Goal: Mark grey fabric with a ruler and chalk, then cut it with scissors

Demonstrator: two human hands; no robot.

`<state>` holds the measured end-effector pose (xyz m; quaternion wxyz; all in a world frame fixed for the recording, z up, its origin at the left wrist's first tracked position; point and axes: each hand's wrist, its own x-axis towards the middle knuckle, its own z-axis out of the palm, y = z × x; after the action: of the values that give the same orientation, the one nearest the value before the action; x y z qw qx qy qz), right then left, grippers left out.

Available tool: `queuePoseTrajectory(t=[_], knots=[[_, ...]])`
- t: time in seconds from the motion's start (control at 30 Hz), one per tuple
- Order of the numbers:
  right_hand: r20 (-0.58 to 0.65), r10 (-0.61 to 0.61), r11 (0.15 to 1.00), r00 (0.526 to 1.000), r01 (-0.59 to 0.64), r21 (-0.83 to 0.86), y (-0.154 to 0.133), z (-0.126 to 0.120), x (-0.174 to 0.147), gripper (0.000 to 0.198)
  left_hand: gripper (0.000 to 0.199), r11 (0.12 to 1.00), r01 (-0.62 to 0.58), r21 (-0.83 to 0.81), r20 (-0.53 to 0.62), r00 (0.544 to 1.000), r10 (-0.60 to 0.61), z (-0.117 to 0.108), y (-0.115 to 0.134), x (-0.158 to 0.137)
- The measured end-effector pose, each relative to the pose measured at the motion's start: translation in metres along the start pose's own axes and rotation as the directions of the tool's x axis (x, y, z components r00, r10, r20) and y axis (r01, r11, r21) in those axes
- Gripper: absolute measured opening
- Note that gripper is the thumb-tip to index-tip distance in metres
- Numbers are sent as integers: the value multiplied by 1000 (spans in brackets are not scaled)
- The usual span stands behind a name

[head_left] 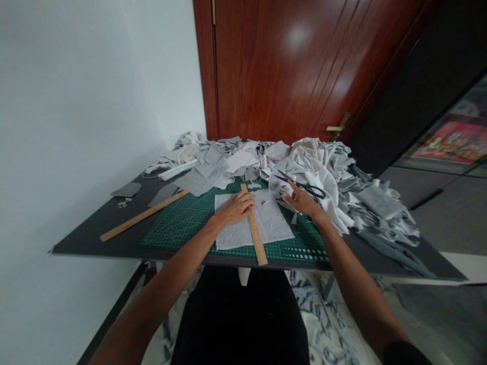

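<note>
My left hand point(236, 208) lies flat on a pale grey piece of cloth point(232, 233), its fingertips over the upper part of a wooden ruler point(257, 241). The ruler lies lengthwise across the cloth, and its near end sticks out past the cloth's edge. Right of the ruler, a small pinkish piece point(265, 202), too small to name, rests on the cloth beside a faint pink line. At the right, my right hand point(302, 201) has its index finger and thumb apart. Its index fingertip is at black-handled scissors point(315, 191); whether it touches them I cannot tell.
Under the cloth lies a green cutting mat point(182, 223) on a dark table point(91, 243). A second wooden ruler point(144, 215) lies at the left. Heaps of grey and white fabric scraps point(323, 162) line the back and right. Behind stands a wooden door point(274, 76).
</note>
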<state>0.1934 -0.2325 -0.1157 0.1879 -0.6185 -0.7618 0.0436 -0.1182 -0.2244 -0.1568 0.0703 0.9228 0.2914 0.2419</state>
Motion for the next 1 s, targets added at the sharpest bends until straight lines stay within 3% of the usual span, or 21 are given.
queuePoseTrajectory(t=[0.13,0.2,0.27,0.37,0.5,0.6,0.73,0.87,0.93,1.0], knots=[[-216,83,955,973,-140,-262,30,-4,-14,49,12,998,58,-27,0,998,-58,-5,-8,-5],[-255,119,924,960,-201,-325,38,-5,-22,48,8,993,111,-31,-2,994,-111,-8,-16,-11],[-258,121,911,959,-210,-354,41,-6,-27,49,20,983,180,-27,-10,984,-180,-10,-24,-17],[-179,125,896,976,-188,-402,43,-11,-27,51,28,956,293,-6,-39,955,-293,-13,-32,-24],[36,133,876,990,-100,-472,43,-24,-18,51,29,915,402,35,-90,913,-398,-13,-34,-27],[106,167,871,980,-96,-482,41,-32,-11,44,33,897,438,57,-109,896,-431,-14,-33,-26],[138,246,857,960,-148,-494,31,-36,-2,38,38,905,420,71,-96,906,-413,-23,-29,-21],[114,328,838,938,-233,-493,21,-39,4,42,37,947,311,78,-67,949,-307,-34,1,-23],[110,351,837,930,-259,-482,19,-40,4,44,36,982,183,50,-30,983,-181,-33,31,-31],[138,355,849,925,-256,-462,17,-42,4,45,31,991,134,-16,-14,991,-134,-26,65,-43]])
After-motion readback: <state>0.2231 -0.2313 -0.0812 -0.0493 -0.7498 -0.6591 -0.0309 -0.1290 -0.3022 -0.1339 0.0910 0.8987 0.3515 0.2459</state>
